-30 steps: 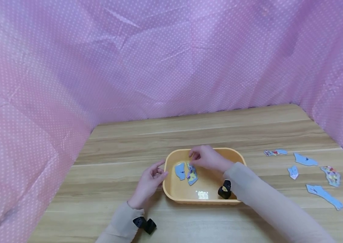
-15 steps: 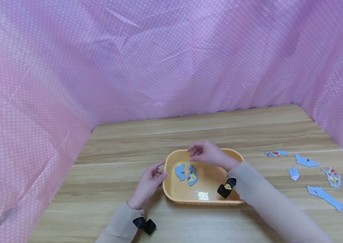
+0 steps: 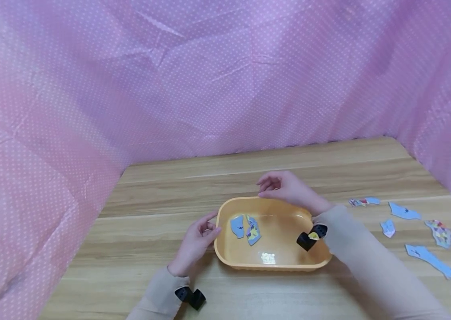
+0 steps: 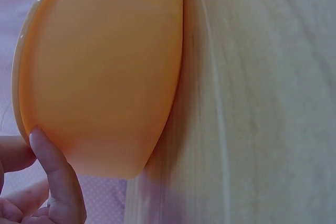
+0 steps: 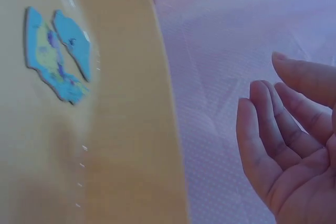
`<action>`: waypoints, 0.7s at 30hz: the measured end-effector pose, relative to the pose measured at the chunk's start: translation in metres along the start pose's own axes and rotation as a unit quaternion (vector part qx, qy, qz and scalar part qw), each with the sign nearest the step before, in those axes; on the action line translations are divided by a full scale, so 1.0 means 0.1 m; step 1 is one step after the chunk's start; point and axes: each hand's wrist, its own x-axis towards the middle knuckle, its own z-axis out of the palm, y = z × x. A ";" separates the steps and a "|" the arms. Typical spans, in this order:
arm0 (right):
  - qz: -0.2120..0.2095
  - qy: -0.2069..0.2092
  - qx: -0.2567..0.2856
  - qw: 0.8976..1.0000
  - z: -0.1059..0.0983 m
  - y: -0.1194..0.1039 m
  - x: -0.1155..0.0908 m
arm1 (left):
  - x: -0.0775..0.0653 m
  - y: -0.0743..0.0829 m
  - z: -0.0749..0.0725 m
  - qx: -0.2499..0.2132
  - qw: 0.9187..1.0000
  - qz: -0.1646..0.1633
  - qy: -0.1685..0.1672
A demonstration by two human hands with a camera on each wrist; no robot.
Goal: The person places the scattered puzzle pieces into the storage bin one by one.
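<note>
An orange plastic tub [image 3: 281,267] stands on the table. My left hand [image 3: 194,243] pinches its left rim, the thumb on the outer wall, as the left wrist view shows. Inside the tub, toward the left, lie a plain blue puzzle piece [image 3: 237,226] and a patterned puzzle piece [image 3: 253,231], side by side with a narrow gap. Above the tub's far rim is my right hand [image 3: 289,189]. In the right wrist view its fingers [image 5: 265,140] bend loosely, the thumb stands apart from them, and nothing is held.
Several puzzle pieces lie on the wooden table [image 3: 161,191] to the right, among them a long blue piece [image 3: 429,260], a patterned piece [image 3: 440,233] and a small piece [image 3: 388,228]. Pink dotted cloth [image 3: 209,89] hangs behind the table and at both sides.
My right hand has risen from the patterned puzzle piece inside the tub and moved away and rightward, over the far rim. My left hand stays on the left rim; both inner pieces lie nearly unchanged.
</note>
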 end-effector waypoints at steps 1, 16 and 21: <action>-0.001 0.004 0.001 1.000 -0.04 -0.01 -0.01 | 0.00 0.00 0.00 0.000 1.000 0.000 0.000; 0.035 0.018 -0.056 0.998 -0.57 0.17 -0.31 | -0.01 0.01 -0.01 -0.004 1.000 -0.003 -0.004; 0.044 0.021 -0.076 0.996 -0.74 0.27 -0.42 | -0.01 0.01 0.00 -0.008 1.000 -0.004 -0.008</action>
